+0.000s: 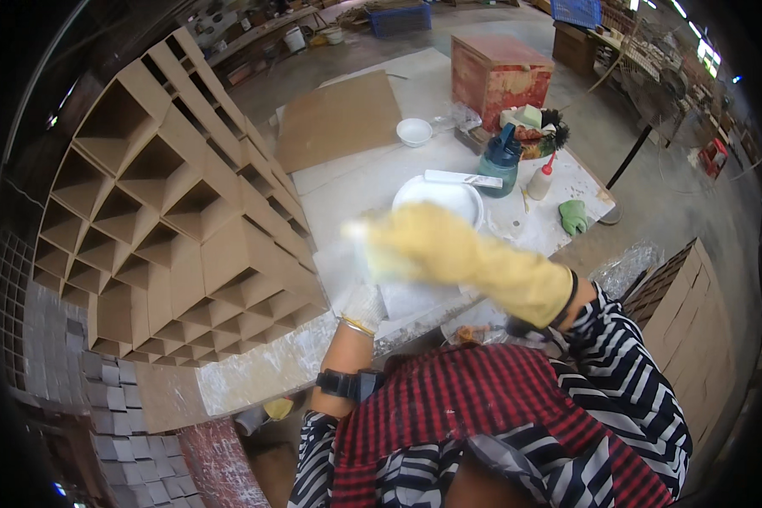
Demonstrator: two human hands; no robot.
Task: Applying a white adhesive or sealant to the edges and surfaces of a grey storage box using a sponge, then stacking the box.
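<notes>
My right hand, in a long yellow rubber glove, is over the near part of the table, smeared by motion. A blurred white patch shows at its fingertips; I cannot make out what it is. My left hand, in a white glove, is just below and left of it, its fingers blurred and partly hidden. Past the yellow glove is a round white basin, with a pale flat bar lying across its far rim. The gloved forearm covers part of the basin.
A tall stack of brown cardboard cell dividers stands at the left. On the table are a small white bowl, brown sheet, blue-green jug, red-tipped squeeze bottle, green cloth and red box.
</notes>
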